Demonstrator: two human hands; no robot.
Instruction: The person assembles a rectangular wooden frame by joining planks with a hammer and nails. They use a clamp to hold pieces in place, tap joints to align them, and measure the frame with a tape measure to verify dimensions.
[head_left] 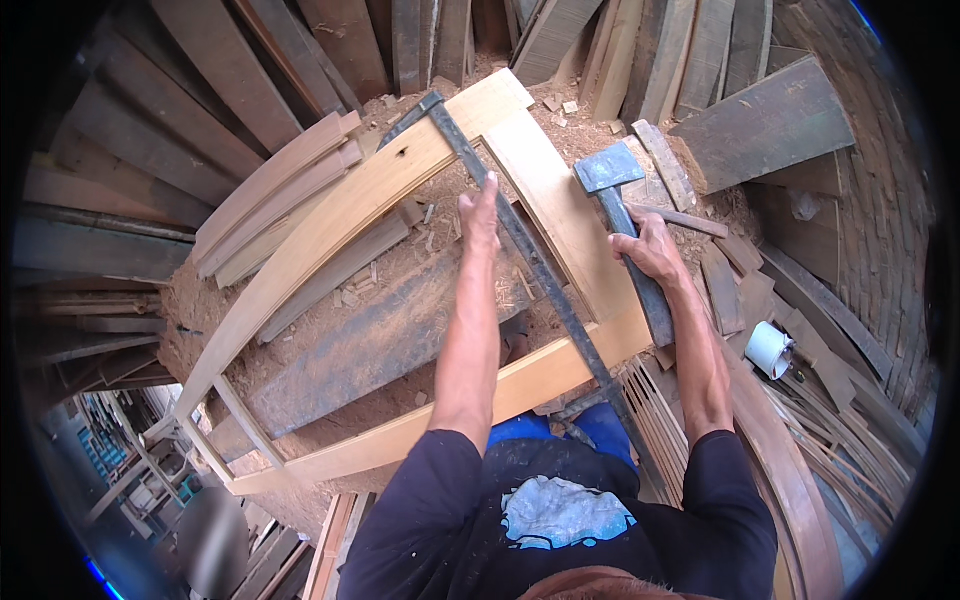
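Observation:
My left hand is closed on the bar of a long dark metal bar clamp. The clamp lies across a pale wooden frame, its far jaw over the curved rail and its near end by my lap. In my right hand is a blocky blue-grey mallet, gripped by its thick handle, head pointing away from me. The mallet is over the frame's right side; whether it touches the wood I cannot tell. Slim crosspieces join the frame's rails at the left end.
A dark, worn plank lies beneath the frame amid sawdust and chips. Curved wooden pieces are stacked at the left. Boards lean all around the far side. At the right stand a white cup and piles of thin strips.

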